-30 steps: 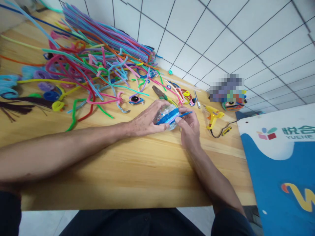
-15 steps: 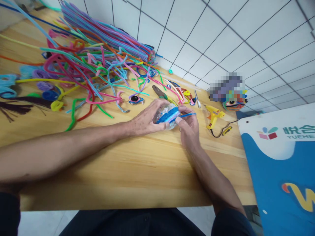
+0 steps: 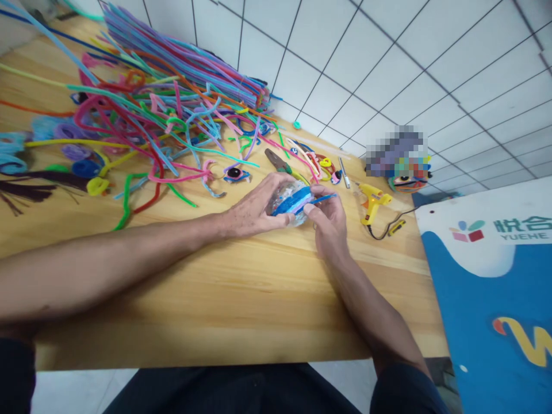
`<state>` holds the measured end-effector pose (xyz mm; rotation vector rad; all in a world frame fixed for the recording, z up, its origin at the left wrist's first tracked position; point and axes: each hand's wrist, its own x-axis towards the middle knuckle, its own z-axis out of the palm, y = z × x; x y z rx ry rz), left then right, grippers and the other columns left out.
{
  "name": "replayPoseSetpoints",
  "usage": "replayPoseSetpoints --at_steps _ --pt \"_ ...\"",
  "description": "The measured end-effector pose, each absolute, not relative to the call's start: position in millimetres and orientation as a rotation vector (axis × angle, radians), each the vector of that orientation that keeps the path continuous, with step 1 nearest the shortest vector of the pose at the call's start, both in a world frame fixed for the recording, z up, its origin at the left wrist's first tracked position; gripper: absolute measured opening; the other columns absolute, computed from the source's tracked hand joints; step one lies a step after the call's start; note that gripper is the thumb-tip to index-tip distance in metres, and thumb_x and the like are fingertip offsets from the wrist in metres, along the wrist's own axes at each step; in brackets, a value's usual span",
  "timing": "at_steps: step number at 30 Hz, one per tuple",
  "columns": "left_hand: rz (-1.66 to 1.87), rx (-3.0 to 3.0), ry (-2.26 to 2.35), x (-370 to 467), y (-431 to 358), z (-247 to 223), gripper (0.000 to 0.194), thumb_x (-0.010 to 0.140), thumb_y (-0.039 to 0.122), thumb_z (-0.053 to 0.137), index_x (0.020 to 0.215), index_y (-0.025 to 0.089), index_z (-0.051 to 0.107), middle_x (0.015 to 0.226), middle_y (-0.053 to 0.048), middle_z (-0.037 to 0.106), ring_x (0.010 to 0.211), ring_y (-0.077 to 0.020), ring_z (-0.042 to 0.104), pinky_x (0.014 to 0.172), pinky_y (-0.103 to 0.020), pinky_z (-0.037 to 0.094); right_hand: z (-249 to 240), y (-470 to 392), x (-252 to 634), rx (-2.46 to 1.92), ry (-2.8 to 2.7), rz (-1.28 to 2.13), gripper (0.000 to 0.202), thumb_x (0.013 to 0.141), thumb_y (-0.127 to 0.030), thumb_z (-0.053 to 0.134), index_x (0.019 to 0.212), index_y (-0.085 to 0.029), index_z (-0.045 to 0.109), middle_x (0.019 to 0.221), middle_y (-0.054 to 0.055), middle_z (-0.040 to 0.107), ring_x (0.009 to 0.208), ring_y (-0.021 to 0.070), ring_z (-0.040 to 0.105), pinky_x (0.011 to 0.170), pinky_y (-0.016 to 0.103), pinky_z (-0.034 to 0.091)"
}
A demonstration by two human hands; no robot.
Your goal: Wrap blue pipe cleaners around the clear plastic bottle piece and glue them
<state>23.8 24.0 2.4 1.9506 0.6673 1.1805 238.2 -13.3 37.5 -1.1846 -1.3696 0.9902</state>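
My left hand (image 3: 254, 210) is wrapped round the left side of a clear, rounded plastic object (image 3: 299, 218), holding it above the table. Blue, light blue and lilac pipe cleaners lie in bands across its surface. On its right side, the thumb and fingers of my right hand (image 3: 331, 224) pinch a blue pipe cleaner (image 3: 324, 199), whose loose end sticks out to the right. Fingers cover part of the object, so its full shape is hidden. Just behind it lie pliers (image 3: 278, 161) with green and yellow handles.
A bundle of pipe cleaners (image 3: 185, 54) and a tangle of loose ones cover the back left. To the right are a yellow glue gun (image 3: 373, 202) with its cord, a yellow cutter (image 3: 397, 227), a silver pen-like tool (image 3: 345, 172) and a colourful decorated piece (image 3: 409, 175). A tiled wall (image 3: 345, 69) stands behind.
The loose end of the blue pipe cleaner has shifted slightly left and up as my right fingers bend it closer to the object. My left hand keeps its hold; the view has shifted slightly.
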Motion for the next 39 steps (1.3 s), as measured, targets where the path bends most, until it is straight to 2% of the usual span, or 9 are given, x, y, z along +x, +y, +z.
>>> replayPoseSetpoints --at_steps 4,10,18,27,35,39 --pt "1.177 1.949 0.700 24 24 2 0.067 0.092 0.049 0.076 0.147 0.025 0.048 0.147 -0.015 0.060 0.138 -0.0335 0.062 0.117 -0.052 0.055 39 -12 238 -1.110 -1.311 1.057 0.039 0.083 -0.045 0.084 0.116 -0.031 0.070 0.120 0.003 0.072 0.107 0.0240 0.067 0.093 0.041 0.058" --pt "1.175 1.951 0.703 23 25 1 0.068 0.093 0.053 0.076 0.148 0.025 0.047 0.147 -0.016 0.060 0.137 -0.0342 0.062 0.116 -0.054 0.056 35 -12 238 -1.138 -1.384 1.008 0.041 0.085 -0.052 0.083 0.117 -0.031 0.067 0.128 0.004 0.071 0.114 0.0253 0.066 0.100 0.043 0.057" --pt "1.183 1.958 0.700 24 25 1 0.069 0.093 0.055 0.076 0.148 0.025 0.048 0.146 -0.015 0.060 0.137 -0.0344 0.062 0.116 -0.053 0.056 31 -13 236 -1.133 -1.429 0.940 0.050 0.082 -0.053 0.089 0.121 -0.032 0.065 0.128 0.004 0.069 0.116 0.0249 0.067 0.103 0.043 0.057" --pt "1.230 1.985 0.666 26 25 -1 0.066 0.094 0.052 0.075 0.147 0.024 0.048 0.145 -0.017 0.061 0.136 -0.0346 0.063 0.115 -0.054 0.056 33 -19 228 -1.151 -1.499 0.743 0.037 0.090 -0.042 0.081 0.121 -0.031 0.064 0.130 0.005 0.069 0.126 0.0263 0.065 0.111 0.045 0.051" --pt "1.199 1.968 0.697 24 25 0 0.069 0.094 0.058 0.075 0.148 0.025 0.048 0.147 -0.015 0.060 0.138 -0.0334 0.063 0.117 -0.051 0.055 28 -16 231 -1.122 -1.408 0.884 0.049 0.086 -0.059 0.082 0.122 -0.031 0.065 0.128 0.006 0.070 0.118 0.0275 0.067 0.107 0.048 0.056" --pt "1.203 1.968 0.689 25 25 0 0.069 0.094 0.059 0.075 0.147 0.025 0.049 0.147 -0.015 0.061 0.137 -0.0333 0.063 0.117 -0.051 0.055 29 -17 230 -1.147 -1.465 0.819 0.045 0.088 -0.053 0.081 0.123 -0.031 0.063 0.131 0.006 0.068 0.124 0.0270 0.065 0.110 0.046 0.054"
